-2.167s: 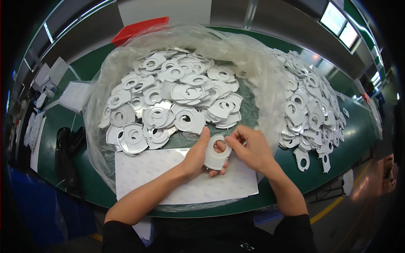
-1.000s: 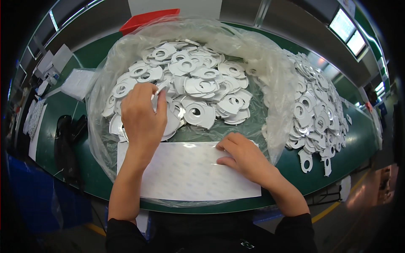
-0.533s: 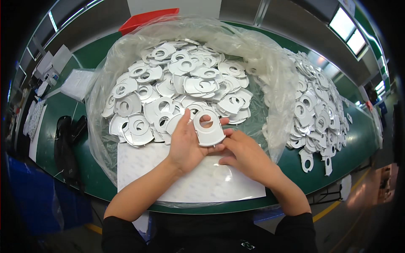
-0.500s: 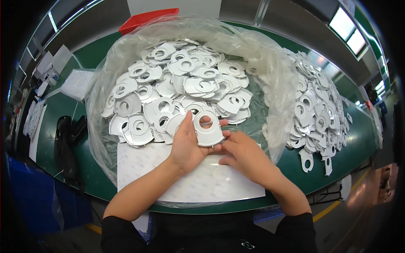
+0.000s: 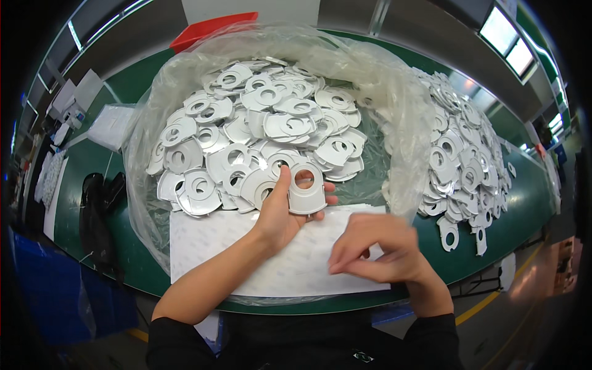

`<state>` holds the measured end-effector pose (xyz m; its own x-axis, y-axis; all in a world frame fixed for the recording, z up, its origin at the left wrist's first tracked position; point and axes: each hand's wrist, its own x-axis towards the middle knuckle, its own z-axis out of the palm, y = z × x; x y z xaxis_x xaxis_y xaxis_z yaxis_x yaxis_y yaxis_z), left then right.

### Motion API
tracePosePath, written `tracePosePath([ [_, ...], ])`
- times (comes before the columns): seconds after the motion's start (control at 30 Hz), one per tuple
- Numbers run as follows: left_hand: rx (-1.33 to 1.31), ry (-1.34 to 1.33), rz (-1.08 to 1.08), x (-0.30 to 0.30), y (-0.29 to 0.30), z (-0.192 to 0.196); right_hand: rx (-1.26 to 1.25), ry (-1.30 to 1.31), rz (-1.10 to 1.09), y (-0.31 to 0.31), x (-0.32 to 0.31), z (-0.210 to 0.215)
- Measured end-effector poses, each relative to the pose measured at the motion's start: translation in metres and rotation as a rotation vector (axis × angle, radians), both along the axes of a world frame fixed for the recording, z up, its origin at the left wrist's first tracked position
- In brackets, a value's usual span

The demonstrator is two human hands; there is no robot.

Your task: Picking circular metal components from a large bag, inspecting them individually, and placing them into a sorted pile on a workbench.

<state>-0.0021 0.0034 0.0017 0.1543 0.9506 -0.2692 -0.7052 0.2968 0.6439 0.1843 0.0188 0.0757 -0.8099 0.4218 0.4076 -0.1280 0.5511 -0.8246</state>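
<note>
My left hand (image 5: 279, 217) grips a flat white plate with a large round hole (image 5: 307, 200), thumb along its left edge and fingers behind it. The plate is tilted up above a stack of white paper sheets (image 5: 290, 271). To the right, over the paper, my right hand (image 5: 385, 246) is apart from the plate and slightly blurred. Its thumb and fingertips are pinched together; whatever may be between them is too small to make out. Just beyond my left hand lies a heap of similar white plates (image 5: 290, 126) inside a clear plastic bag (image 5: 407, 148).
A second heap of white plates (image 5: 465, 166) lies on the green table (image 5: 530, 197) at the right. At the far left back stands a red bin (image 5: 213, 29). A black object (image 5: 95, 209) and a white plastic packet (image 5: 111, 125) are on the left.
My right hand has come off the plate's lower right edge and moved right and towards me, fingers pinched. My left hand still holds the plate, now turned a little more upright.
</note>
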Motion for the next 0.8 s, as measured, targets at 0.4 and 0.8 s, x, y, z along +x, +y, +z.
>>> tracePosePath([
  [0.4,0.105,0.069,-0.129,0.003,-0.007,-0.003,-0.575,0.248,-0.551,0.023,-0.018,-0.046],
  [0.8,0.07,0.16,-0.153,0.004,-0.008,0.003,-0.575,0.316,-0.556,0.022,-0.016,-0.047],
])
